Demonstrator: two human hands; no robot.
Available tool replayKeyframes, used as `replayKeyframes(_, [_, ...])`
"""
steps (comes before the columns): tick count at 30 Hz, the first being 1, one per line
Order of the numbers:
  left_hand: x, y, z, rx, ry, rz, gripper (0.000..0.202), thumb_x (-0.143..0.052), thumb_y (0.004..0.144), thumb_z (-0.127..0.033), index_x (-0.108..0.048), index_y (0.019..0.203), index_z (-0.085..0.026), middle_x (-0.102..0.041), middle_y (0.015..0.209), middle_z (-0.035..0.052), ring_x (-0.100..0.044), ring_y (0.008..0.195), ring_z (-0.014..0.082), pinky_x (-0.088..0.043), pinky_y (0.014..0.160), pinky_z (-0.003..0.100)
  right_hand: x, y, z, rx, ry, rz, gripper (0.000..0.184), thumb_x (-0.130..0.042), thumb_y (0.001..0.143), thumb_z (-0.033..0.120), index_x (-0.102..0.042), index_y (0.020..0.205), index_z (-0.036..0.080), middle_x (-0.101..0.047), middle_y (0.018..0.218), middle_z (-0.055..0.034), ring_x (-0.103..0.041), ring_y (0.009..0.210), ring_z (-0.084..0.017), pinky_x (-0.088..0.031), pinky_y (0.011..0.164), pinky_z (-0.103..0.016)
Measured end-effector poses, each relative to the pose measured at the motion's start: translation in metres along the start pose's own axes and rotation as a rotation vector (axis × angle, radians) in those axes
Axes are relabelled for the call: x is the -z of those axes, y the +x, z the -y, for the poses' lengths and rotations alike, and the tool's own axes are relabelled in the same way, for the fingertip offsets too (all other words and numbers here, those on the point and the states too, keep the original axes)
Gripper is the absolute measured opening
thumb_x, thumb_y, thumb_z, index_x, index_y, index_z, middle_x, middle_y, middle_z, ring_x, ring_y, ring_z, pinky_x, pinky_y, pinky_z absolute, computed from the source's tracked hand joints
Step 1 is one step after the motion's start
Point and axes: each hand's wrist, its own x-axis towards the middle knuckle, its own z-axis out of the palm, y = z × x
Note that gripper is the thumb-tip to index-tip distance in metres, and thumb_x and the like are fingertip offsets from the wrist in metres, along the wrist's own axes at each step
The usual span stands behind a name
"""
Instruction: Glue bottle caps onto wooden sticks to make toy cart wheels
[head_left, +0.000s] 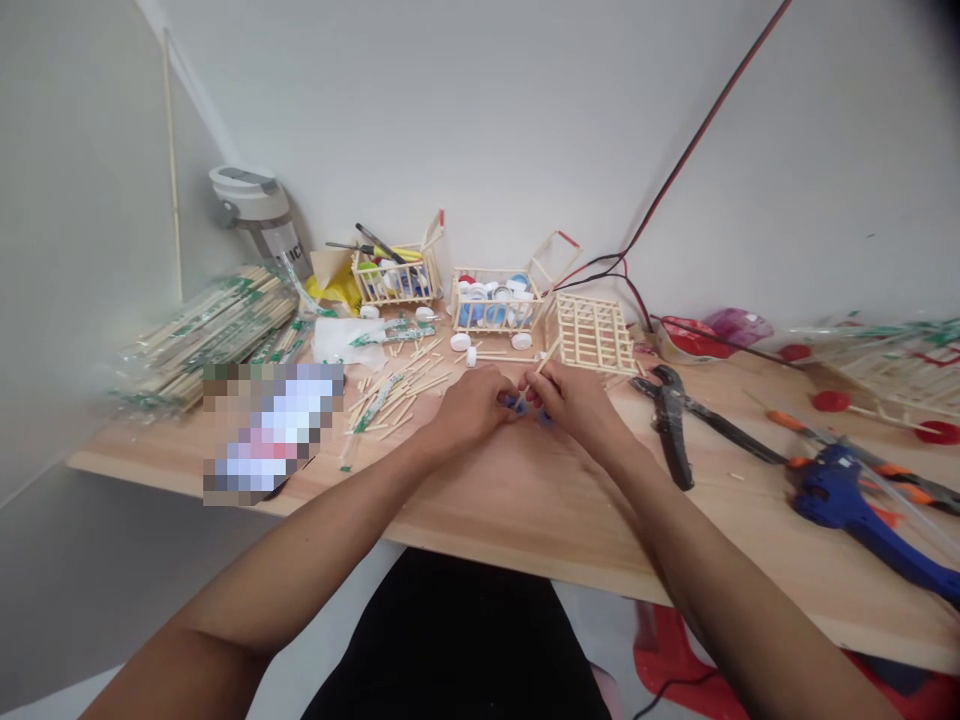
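Note:
My left hand [476, 405] is closed, its fingertips on a small blue piece [512, 403] that looks like a bottle cap, mostly covered by the fingers. Close beside it, my right hand [574, 400] pinches a thin wooden stick [551, 356], tilted up to the right, its lower end near the blue piece. Just behind the hands lies a stick axle [502, 357] with a white cap wheel [471, 356]. A stick-built lattice basket [596, 335] leans behind my right hand. Cut stick pieces [405, 395] are scattered left of my left hand.
Two small stick carts [495, 318] [397, 290] filled with caps stand along the wall. Bundled wrapped chopsticks [217, 330] and a blurred phone [274, 430] lie left. Black-handled pliers [671, 430], a blue glue gun [832, 490] and a red-wheeled stick frame [892, 385] lie right.

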Motion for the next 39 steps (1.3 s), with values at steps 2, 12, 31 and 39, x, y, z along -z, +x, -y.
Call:
replayKeyframes(2, [0.000,-0.001,0.000,0.003,-0.004,-0.003,0.014,-0.069,0.074,-0.024,-0.074,0.087,-0.021,-0.064,0.078,0.0014,-0.055,0.077,0.0165,-0.037,0.067,0.026,-0.001,-0.001,0.002,0.018,-0.024,-0.016,0.026,-0.047,0.090,0.023,-0.060,0.068,0.020,-0.065,0.063,-0.0010,-0.057,0.061,-0.015,-0.039,0.063,-0.027])
replayKeyframes(12, [0.001,0.000,-0.003,0.050,0.038,-0.014,0.012,-0.070,0.074,-0.028,-0.068,0.077,-0.017,-0.064,0.079,0.0019,-0.055,0.076,0.0160,-0.037,0.066,0.027,-0.005,-0.012,0.001,0.043,-0.080,-0.014,0.021,-0.053,0.089,0.030,-0.061,0.073,0.020,-0.064,0.067,-0.0022,-0.054,0.063,-0.015,-0.036,0.061,-0.027])
replayKeyframes(31, [-0.001,-0.002,-0.002,0.065,0.031,-0.008,0.012,-0.069,0.076,-0.029,-0.065,0.080,-0.018,-0.064,0.087,0.0033,-0.057,0.083,0.0184,-0.041,0.070,0.028,-0.005,-0.014,0.006,-0.001,-0.024,-0.005,0.025,-0.051,0.090,0.032,-0.060,0.070,0.020,-0.064,0.069,-0.0022,-0.055,0.067,-0.016,-0.037,0.062,-0.028])
replayKeyframes(39, [-0.004,-0.007,-0.004,0.069,0.034,-0.049,0.019,-0.072,0.074,-0.032,-0.063,0.084,-0.019,-0.063,0.091,0.0025,-0.057,0.083,0.0179,-0.040,0.068,0.028,0.010,-0.019,0.007,0.005,0.012,-0.112,0.015,-0.057,0.087,0.032,-0.065,0.084,0.019,-0.065,0.074,-0.0018,-0.056,0.069,-0.016,-0.039,0.065,-0.028])
